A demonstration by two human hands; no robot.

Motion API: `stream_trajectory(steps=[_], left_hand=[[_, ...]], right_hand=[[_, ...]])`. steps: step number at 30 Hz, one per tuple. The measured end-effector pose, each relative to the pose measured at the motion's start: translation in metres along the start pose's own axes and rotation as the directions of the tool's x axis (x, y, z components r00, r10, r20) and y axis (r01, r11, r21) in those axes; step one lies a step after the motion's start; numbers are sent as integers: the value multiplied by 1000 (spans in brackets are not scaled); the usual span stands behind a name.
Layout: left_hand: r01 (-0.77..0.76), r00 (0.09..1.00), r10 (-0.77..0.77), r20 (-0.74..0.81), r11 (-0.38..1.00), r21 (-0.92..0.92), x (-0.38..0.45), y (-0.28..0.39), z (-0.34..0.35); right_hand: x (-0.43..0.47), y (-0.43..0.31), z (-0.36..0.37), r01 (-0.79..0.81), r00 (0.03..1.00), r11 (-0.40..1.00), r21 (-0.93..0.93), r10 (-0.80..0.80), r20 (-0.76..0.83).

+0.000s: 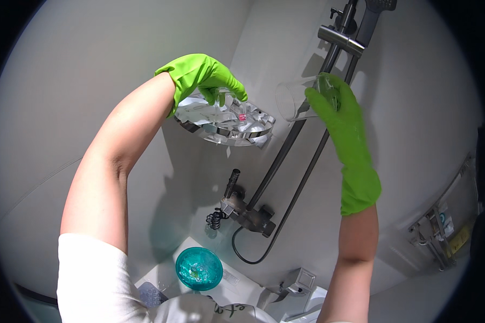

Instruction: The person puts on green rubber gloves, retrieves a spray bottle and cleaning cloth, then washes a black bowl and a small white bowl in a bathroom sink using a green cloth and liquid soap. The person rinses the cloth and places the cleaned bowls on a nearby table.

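Note:
My left hand, in a bright green rubber glove, reaches down over a corner shelf with a shiny metal rim. Its thumb and fingers close about the top of a clear container, whose lower part is hard to make out against the shelf. A small pink label shows beside it. Gloved the same way, my right hand holds a clear drinking glass by its base end. The glass lies sideways in the air, its mouth towards the left, in front of the shower rail.
A dark shower rail with a hand shower runs up the wall from the mixer tap. Below stands a teal basin of water on a white ledge. A paper holder and a metal wall rack are at right.

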State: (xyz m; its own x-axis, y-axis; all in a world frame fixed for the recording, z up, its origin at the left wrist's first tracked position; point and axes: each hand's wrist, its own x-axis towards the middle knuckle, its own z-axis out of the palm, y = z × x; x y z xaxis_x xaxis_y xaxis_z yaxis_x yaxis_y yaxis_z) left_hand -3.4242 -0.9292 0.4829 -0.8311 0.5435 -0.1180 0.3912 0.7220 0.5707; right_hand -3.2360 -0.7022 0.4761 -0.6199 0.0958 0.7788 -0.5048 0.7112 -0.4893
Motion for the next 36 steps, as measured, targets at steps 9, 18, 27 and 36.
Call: stream_trajectory(steps=[9, 18, 27, 36], left_hand=[[132, 989, -104, -103, 936, 326, -2, 11, 13], [71, 981, 3, -196, 927, 368, 3, -12, 26], [27, 912, 155, -380, 901, 433, -25, -15, 53], [11, 875, 242, -420, 856, 517, -35, -20, 64]], right_hand=[[34, 38, 18, -163, 938, 987, 17, 149, 312], [73, 90, 116, -37, 851, 999, 39, 11, 525], [97, 146, 182, -105, 816, 988, -114, 151, 558], [88, 128, 146, 192, 799, 921, -338, 53, 599]])
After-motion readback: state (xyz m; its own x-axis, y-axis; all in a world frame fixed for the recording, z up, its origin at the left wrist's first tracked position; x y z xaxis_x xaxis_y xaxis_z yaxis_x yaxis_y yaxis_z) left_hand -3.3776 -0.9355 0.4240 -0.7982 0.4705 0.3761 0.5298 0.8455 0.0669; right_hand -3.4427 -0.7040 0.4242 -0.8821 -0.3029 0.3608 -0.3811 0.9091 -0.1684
